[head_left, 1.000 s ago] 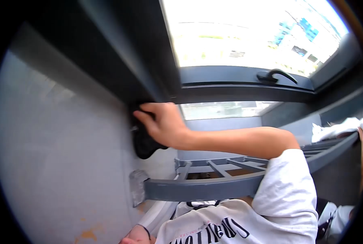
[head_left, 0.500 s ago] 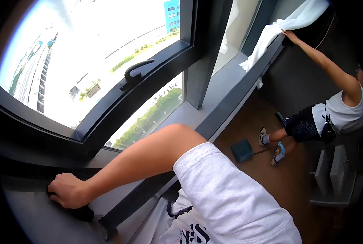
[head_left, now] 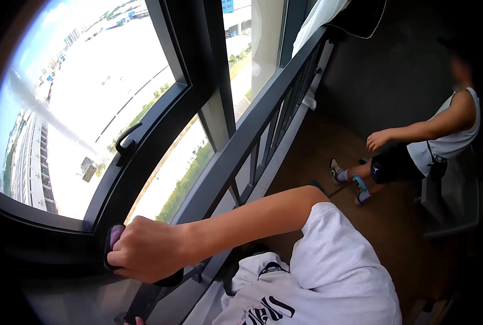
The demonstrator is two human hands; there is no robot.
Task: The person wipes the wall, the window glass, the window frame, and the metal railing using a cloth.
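Observation:
My right hand [head_left: 146,249] is closed around a black-rimmed object with a purple face [head_left: 115,236]. Its kind is not clear, and its dark lower end sticks out below my wrist. The hand is at the lower corner of the dark window frame [head_left: 92,216], with my forearm reaching across the railing. Only some fingertips of my left hand [head_left: 136,321] show at the bottom edge, so its grip is hidden. A black window handle [head_left: 126,142] is on the frame above my right hand.
A dark metal railing [head_left: 252,127] runs along the window. A white curtain [head_left: 318,23] hangs over its far end. Another person [head_left: 441,130] stands on the brown floor [head_left: 328,146] at right, beside a grey rack [head_left: 452,208].
My right hand has risen from the low ledge to the window frame's corner with the object in it. My view has shifted. The other person's hand has left the curtain and lowered.

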